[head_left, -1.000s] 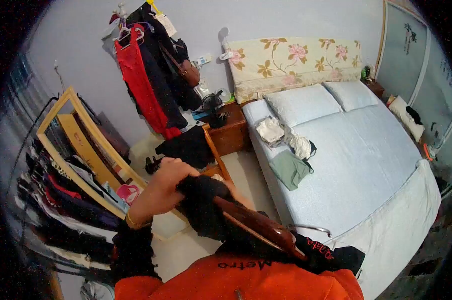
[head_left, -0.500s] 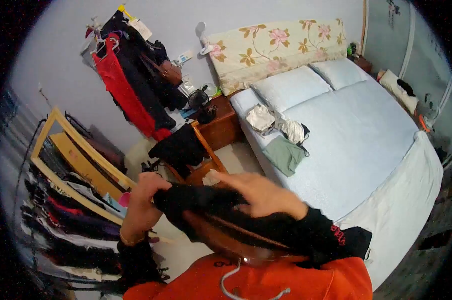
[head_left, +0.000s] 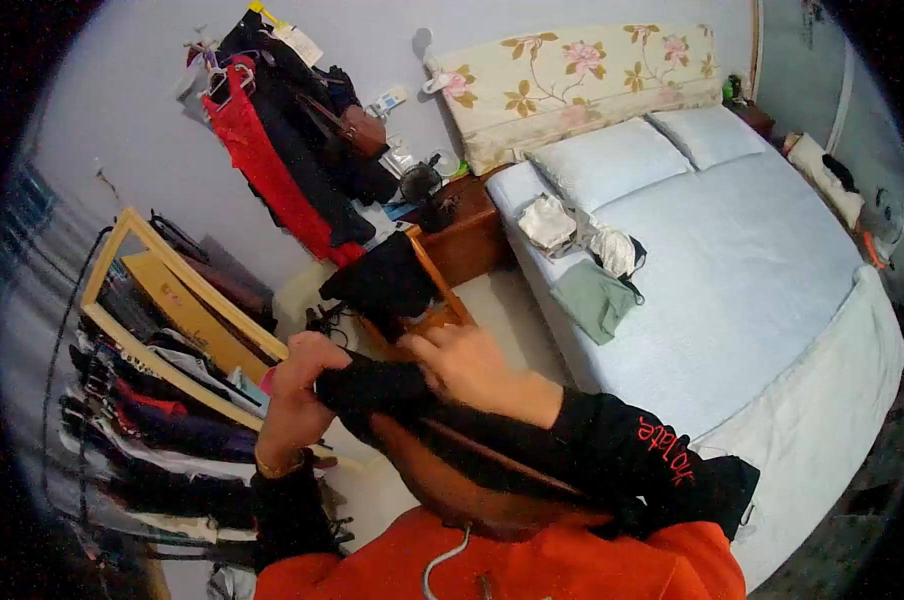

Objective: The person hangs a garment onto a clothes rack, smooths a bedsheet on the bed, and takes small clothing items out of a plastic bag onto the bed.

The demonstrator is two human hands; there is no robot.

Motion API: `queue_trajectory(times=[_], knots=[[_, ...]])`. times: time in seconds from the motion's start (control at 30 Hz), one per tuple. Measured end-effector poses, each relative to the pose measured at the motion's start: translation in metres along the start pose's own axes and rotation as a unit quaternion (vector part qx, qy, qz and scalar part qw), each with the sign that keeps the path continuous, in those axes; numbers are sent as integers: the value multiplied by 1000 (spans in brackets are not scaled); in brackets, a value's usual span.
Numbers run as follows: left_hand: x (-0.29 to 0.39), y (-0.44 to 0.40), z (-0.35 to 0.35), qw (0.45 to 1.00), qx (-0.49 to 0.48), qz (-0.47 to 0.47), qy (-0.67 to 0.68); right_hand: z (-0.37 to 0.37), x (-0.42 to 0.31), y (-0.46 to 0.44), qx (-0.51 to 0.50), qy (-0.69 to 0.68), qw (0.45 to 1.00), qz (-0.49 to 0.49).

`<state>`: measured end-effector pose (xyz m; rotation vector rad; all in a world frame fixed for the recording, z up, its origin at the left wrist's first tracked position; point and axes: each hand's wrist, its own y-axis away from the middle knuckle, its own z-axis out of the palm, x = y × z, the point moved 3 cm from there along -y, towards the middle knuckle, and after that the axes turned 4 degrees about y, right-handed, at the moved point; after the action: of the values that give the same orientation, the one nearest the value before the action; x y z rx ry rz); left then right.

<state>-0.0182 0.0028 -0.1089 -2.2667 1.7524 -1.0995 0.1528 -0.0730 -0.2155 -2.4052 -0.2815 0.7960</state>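
Observation:
A black cloth garment (head_left: pixel 380 392) is held up in front of my chest. Its top edge is thick and dark, and lower down it turns sheer, so the orange top shows through. My left hand (head_left: pixel 300 395) grips one end, thumb on top and fingers around the cloth. At the other end of the thick edge, my right hand (head_left: pixel 487 372) has its fingers curled on the cloth; the fingertips are partly hidden. The garment's lower end hangs towards my body, over the orange top (head_left: pixel 392 560). What kind of garment it is, I cannot make out.
On the bed (head_left: pixel 712 270) lie a green cloth (head_left: pixel 597 302) and white garments (head_left: pixel 549 222). A wooden chair (head_left: pixel 440 285) with black clothing stands by the nightstand (head_left: pixel 464 240). To the left are a wooden frame (head_left: pixel 187 372) and a clothes rack (head_left: pixel 172 450). Clothes hang on the wall.
My right hand has moved left along the garment's top edge, and its outstretched fingers have curled in. My left hand keeps its grip. The view has shifted slightly.

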Motion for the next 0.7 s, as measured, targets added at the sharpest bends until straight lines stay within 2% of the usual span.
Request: queue_trajectory(times=[0.03,0.07,0.1,0.17,0.2,0.23,0.3,0.37,0.43,0.53,0.63,0.7], knots=[[4,-2,-2,1000,5,11,-17,2,3,-1,-50,1,999,-2],[3,-1,-2,1000,8,10,-22,1,-1,6,-81,-103,991,16],[4,3,-2,999,21,26,-8,2,-4,11,-83,-103,991,9],[5,6,-1,998,40,39,2,3,-8,18,-60,-204,977,-1],[6,8,0,999,33,17,7,11,-5,17,-60,-142,988,25],[5,8,1,1000,25,-2,12,16,-5,15,-61,-144,987,26],[6,5,2,1000,21,17,7,17,-1,7,-36,-31,998,45],[5,6,1,999,17,36,0,3,3,-7,1,-9,1000,17],[1,10,1,998,29,43,-19,-7,17,-15,48,127,991,11],[12,13,-1,998,60,7,8,1,68,-4,-44,136,971,190],[12,20,-5,998,55,8,1,14,129,37,-19,174,965,196],[3,26,-7,999,49,-18,-3,-8,169,49,-81,212,935,273]])
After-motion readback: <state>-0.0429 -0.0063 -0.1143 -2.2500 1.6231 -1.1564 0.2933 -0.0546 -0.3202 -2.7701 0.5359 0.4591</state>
